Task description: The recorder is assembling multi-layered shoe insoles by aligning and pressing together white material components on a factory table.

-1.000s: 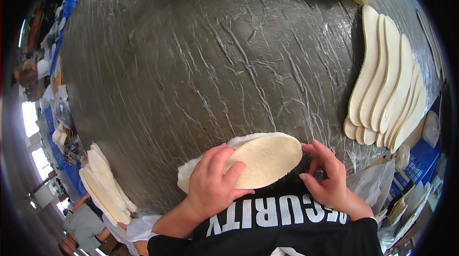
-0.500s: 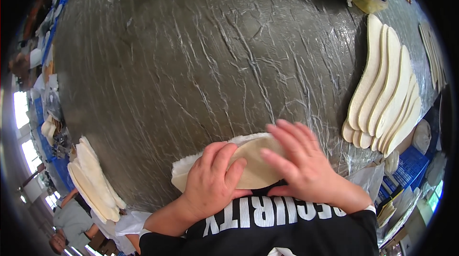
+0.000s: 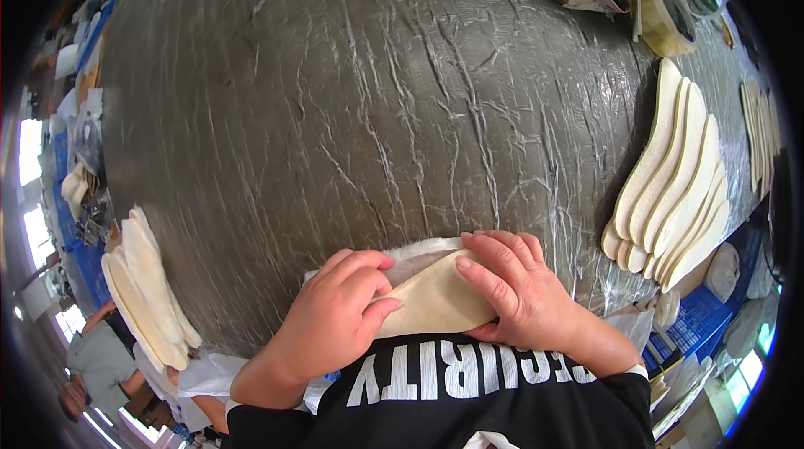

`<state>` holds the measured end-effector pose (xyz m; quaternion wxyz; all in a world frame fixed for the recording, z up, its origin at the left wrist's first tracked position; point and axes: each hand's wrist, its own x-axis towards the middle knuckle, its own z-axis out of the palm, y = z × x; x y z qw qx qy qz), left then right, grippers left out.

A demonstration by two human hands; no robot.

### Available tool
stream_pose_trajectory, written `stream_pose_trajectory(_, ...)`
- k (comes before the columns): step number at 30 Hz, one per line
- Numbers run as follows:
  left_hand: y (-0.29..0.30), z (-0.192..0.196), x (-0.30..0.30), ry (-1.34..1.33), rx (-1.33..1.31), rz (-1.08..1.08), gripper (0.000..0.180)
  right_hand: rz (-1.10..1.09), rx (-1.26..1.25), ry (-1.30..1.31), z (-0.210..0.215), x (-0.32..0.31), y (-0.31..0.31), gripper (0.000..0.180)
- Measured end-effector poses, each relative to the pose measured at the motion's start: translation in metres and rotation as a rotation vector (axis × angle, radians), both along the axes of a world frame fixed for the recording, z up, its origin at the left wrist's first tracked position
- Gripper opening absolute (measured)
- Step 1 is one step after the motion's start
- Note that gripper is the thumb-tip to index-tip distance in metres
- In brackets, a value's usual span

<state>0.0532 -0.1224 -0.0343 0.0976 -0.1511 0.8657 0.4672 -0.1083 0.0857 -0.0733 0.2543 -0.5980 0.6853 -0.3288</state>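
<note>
A cream insole [image 3: 435, 296] lies across the table's near edge, against my shirt. Under it shows a white fuzzy-edged layer [image 3: 419, 260]; a gap opens between the two along the far side. My left hand [image 3: 339, 307] is closed over the left part, with thumb and fingers bent at the cream layer's edge. Around the right end wraps my right hand [image 3: 523, 294], fingertips on the far edge and thumb on top of the cream face. My left palm hides the insole's left end.
A fanned stack of cream insoles [image 3: 670, 181] lies on the right, more [image 3: 758, 135] beyond it. White fuzzy insoles [image 3: 146, 290] are piled at the left edge. Tape rolls [image 3: 670, 22] stand at the far right. Wrinkled plastic film [image 3: 335, 114] covers the table. A person [image 3: 105, 361] is at the lower left.
My right hand has come down from a blurred, raised pose and now grips the insole's right end. My left fingers have shifted, and the cream layer's far edge now stands apart from the white layer.
</note>
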Motion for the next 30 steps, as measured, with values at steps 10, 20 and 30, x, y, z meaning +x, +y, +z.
stream_pose_trajectory(10, 0.004, -0.012, -0.005, -0.013, -0.023, 0.056, 0.014, -0.011, 0.018, 0.003, 0.002, -0.001, 0.002, 0.101)
stream_pose_trajectory(20, 0.006, -0.023, -0.006, 0.04, -0.058, 0.064, 0.013, -0.015, 0.049, 0.018, 0.003, -0.002, 0.002, 0.102)
stream_pose_trajectory(30, 0.006, -0.03, -0.005, 0.024, -0.063, 0.068, 0.013, -0.012, 0.062, 0.047, 0.005, -0.001, 0.002, 0.104)
